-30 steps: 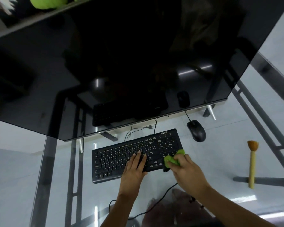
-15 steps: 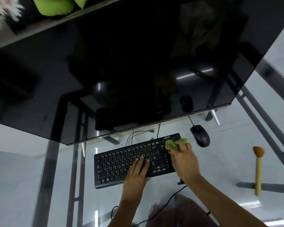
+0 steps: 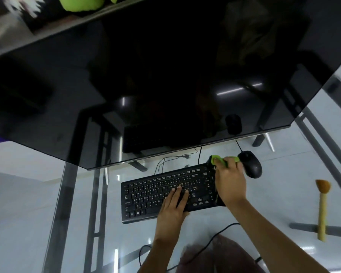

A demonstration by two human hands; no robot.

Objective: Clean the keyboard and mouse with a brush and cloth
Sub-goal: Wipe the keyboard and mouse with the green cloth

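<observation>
A black keyboard [image 3: 156, 194] lies on the glass desk below the monitor. My left hand [image 3: 173, 207] rests flat on its middle keys with the fingers straight. My right hand [image 3: 229, 180] grips a green cloth [image 3: 218, 160] and presses it on the keyboard's far right corner. A black wired mouse [image 3: 251, 164] sits just right of that corner, close to my right knuckles. A brush [image 3: 322, 209] with a tan bristle head and yellow handle lies on the desk at the far right, away from both hands.
A large dark monitor [image 3: 165, 75] overhangs the far half of the glass desk [image 3: 28, 194]. Cables [image 3: 165, 162] run behind the keyboard, and another cable [image 3: 215, 237] trails toward me under the glass. Green items [image 3: 81, 2] sit above the monitor.
My right hand has wiped the green cloth from the keyboard's near right edge up to its far right corner, beside the mouse. My left hand has stayed on the keys.
</observation>
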